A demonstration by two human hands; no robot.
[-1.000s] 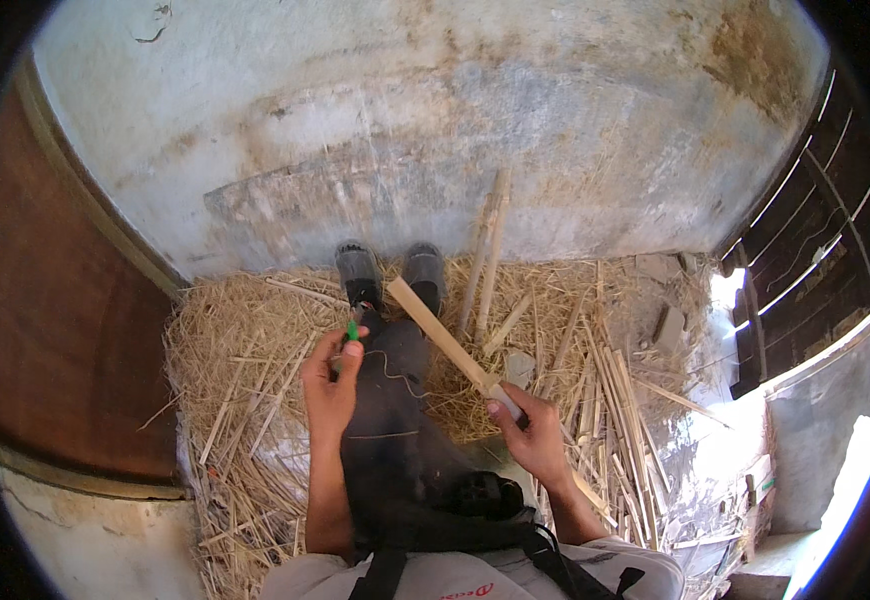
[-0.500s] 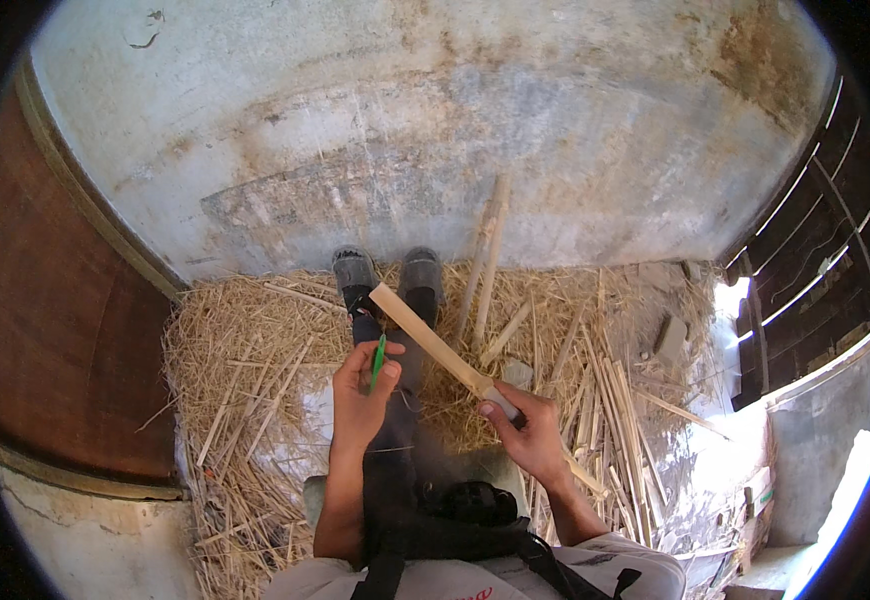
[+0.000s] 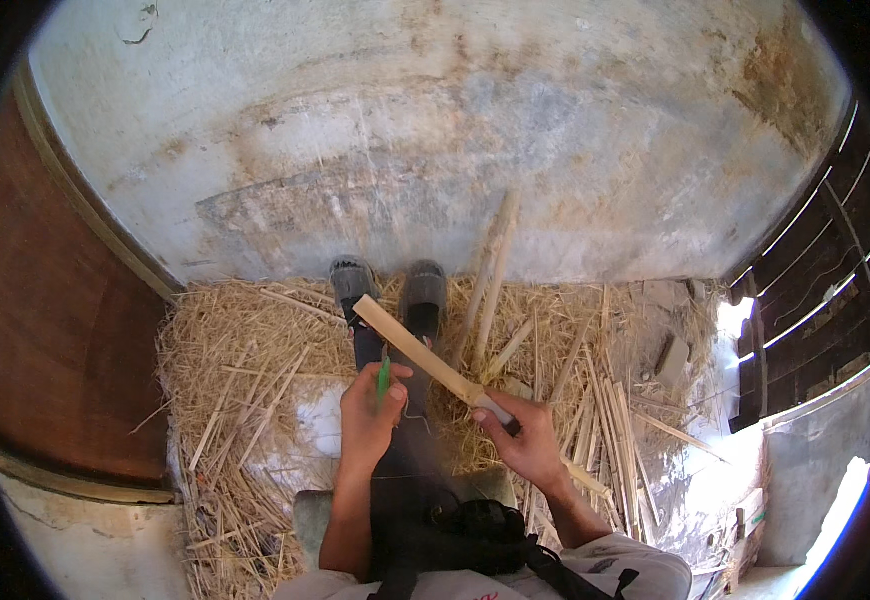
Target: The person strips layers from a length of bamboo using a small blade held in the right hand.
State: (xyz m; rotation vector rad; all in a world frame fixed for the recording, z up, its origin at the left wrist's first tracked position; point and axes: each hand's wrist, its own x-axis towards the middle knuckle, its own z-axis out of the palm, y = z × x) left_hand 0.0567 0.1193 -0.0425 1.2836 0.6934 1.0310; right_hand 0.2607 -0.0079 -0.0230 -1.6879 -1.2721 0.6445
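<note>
Left grip: pinching green-handled tool | right grip: closed around bamboo strip

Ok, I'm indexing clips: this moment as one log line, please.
left hand: holds green-handled tool; right hand: holds bamboo strip; below: straw

Your L hand: pointing up-frame, thumb + fingers in a pinch, one fingertip sticking out to R. L forearm near vert., wrist approx. in line. Your R hand: slightly lower, fingers curled, thumb on top ptg L. R forearm slants up-L. Hands near, not touching.
</note>
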